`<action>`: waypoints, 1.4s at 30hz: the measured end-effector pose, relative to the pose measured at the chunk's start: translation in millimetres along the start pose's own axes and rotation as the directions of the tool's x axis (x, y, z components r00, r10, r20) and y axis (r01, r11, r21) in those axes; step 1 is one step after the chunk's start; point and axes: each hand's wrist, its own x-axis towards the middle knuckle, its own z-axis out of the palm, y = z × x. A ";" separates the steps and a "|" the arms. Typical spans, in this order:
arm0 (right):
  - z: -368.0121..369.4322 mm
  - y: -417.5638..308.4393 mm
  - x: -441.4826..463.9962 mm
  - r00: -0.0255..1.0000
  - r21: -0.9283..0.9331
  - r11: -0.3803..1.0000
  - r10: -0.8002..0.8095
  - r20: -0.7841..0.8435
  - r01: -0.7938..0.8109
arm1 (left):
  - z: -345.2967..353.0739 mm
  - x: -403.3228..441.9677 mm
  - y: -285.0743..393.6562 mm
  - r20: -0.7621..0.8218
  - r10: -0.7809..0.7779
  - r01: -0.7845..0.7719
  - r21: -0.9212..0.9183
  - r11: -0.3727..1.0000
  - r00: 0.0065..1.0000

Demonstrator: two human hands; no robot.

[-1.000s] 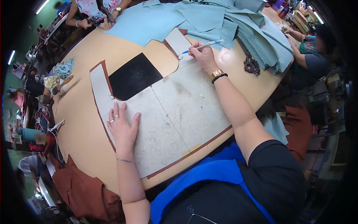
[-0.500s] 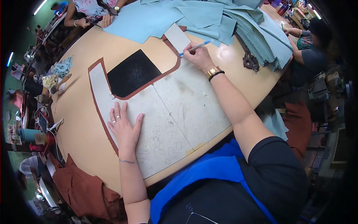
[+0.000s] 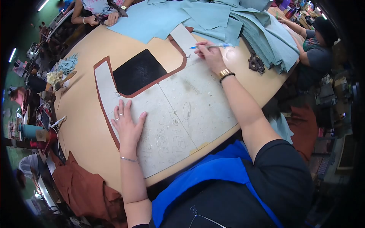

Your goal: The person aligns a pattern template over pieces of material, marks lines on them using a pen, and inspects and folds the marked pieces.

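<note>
Grey board, cut into a wide U-shaped template (image 3: pixel 205 102), lies at the middle of the clock face on the tan counter (image 3: pixel 81 125), with a red-brown sheet (image 3: pixel 152 85) showing beneath its edges. Within the U, toward eleven o'clock, is a black rectangle (image 3: pixel 140 72).

Of the hands, the left hand (image 3: pixel 127 125), near nine o'clock, rests flat on the template, fingers spread, gripping nothing. At one o'clock the right hand (image 3: pixel 211 57) is closed around a blue-tipped pen (image 3: pixel 220 45), held nearly level; whether its tip touches the board I cannot tell.

Containers stand mostly around nine o'clock: a teal container (image 3: pixel 29 131) and, a little above it, a dark tub (image 3: pixel 36 81). What either holds cannot be made out. Beside the tub are a cream-coloured lump (image 3: pixel 54 78) and a brush (image 3: pixel 67 77); pale blue scraps (image 3: pixel 67 64) lie at ten. Blue sheets (image 3: pixel 262 34) are heaped from twelve to two, and folded red-brown pieces (image 3: pixel 83 186) sit at eight.
</note>
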 end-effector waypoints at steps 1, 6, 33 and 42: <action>-7.9 -6.3 -7.1 0.999 -0.061 0.998 0.033 -0.016 -0.034 | 0.7 0.5 -8.3 -0.023 0.021 -0.023 -0.086 0.996 1.000; -71.3 -24.8 -71.7 0.987 -0.723 0.672 -0.107 0.117 0.159 | -13.0 -21.8 -40.1 -0.036 -0.113 0.114 0.005 0.994 0.993; -218.5 -88.2 -73.5 0.801 -0.461 0.855 -0.441 -0.405 0.238 | 6.7 -25.2 -41.1 -0.182 -0.458 0.475 0.069 0.877 0.870; -56.5 -37.2 -109.0 0.844 -0.655 0.539 -0.415 0.340 0.529 | -5.6 -36.2 -70.4 -0.360 -0.510 0.035 -0.790 0.612 0.781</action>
